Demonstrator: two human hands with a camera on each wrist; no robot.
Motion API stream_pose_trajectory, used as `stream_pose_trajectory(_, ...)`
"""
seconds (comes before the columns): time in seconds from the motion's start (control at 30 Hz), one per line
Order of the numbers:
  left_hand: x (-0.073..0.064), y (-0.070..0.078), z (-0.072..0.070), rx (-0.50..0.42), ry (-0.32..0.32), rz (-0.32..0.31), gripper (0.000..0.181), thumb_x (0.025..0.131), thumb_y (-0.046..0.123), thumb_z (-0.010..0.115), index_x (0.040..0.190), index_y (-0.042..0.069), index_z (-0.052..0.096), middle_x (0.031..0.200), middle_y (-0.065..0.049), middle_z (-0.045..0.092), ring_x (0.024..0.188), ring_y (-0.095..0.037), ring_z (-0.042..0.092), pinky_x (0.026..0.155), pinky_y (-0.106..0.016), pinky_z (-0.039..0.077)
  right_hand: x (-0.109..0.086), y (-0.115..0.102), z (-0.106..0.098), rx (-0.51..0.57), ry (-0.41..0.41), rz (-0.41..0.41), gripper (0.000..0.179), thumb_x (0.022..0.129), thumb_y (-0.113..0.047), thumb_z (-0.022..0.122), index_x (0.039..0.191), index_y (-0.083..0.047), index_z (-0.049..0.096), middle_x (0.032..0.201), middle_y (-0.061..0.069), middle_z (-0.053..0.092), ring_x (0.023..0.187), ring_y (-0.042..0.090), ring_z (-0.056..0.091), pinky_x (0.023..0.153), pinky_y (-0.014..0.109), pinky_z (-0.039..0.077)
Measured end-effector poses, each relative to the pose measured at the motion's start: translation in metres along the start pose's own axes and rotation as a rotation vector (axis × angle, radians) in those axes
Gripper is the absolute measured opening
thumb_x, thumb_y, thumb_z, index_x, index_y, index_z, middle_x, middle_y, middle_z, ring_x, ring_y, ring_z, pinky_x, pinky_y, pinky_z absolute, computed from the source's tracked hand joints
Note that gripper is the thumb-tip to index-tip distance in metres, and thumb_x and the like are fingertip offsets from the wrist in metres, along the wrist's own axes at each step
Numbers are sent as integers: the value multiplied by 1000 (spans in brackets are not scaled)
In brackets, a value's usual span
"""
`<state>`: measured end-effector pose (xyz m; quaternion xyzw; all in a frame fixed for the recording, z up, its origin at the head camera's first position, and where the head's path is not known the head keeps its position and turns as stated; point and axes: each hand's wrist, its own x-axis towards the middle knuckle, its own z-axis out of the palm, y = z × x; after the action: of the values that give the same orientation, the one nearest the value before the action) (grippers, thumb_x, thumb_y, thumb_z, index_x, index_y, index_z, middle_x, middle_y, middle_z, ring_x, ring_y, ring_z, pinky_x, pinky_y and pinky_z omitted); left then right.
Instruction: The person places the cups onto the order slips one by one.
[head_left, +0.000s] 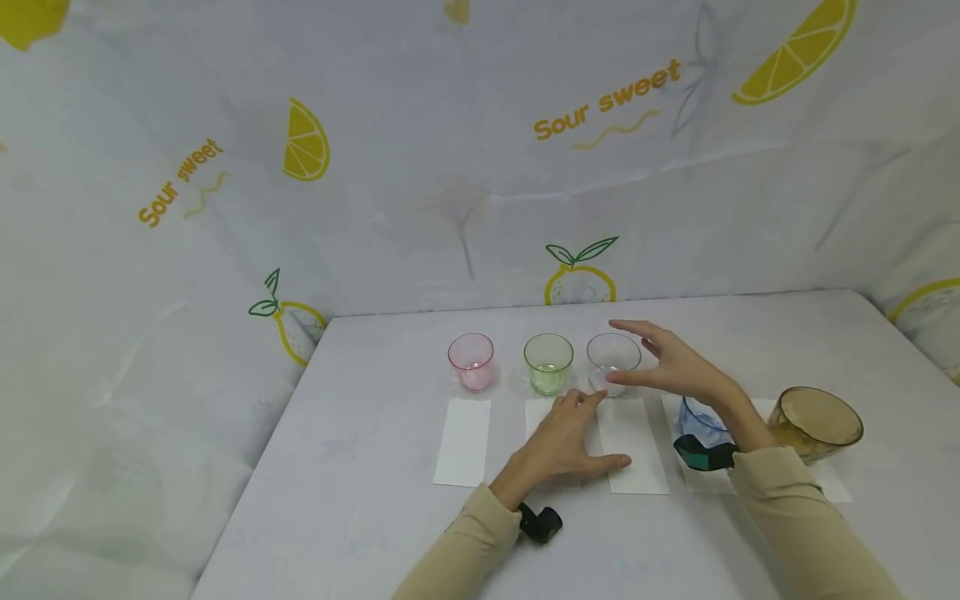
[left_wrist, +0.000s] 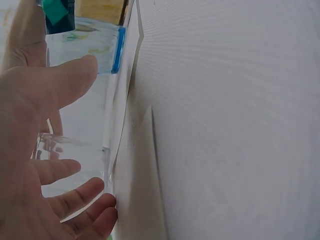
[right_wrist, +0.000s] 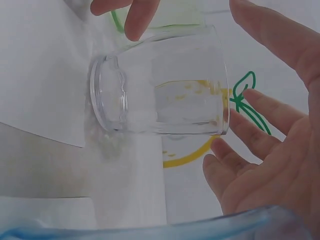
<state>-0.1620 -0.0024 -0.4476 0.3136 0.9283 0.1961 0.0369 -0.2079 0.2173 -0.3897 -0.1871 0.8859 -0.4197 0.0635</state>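
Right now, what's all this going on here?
A person's right hand is spread close beside the clear cup, the left hand open just in front; neither visibly grips it. That cup lines up with a pink cup and a green cup, beyond white paper strips. Farther right are a blue cup and an amber cup.

Three cups [head_left: 548, 367] in a row behind paper cards [head_left: 462, 442]; two more cups [head_left: 817, 419] nearer, to the right.

the right hand [head_left: 678, 364] partly hides the colourless transparent glass cup [head_left: 611, 357]; the right wrist [head_left: 742, 419] partly hides the blue transparent glass cup [head_left: 696, 420].
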Motion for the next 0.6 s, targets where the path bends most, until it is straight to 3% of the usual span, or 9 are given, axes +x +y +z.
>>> stream_pose_trajectory(0.23,0,0,1,20,-3,-10,90,84,62,73,154,14,44,136,-6,58,119,-19,53,100,-23,48,7,3,3,-71,24,6,89,85,-34,83,155,-2,38,161,28,33,149,51,28,118,68,26)
stream_pose_trajectory(0.6,-2,-7,4,-30,-37,-30,91,83,60,76,154,14,44,139,-4,53,121,-18,49,105,-25,45,12,7,8,-51,15,31,92,85,-34,83,155,2,36,161,30,31,148,53,28,118,65,30)
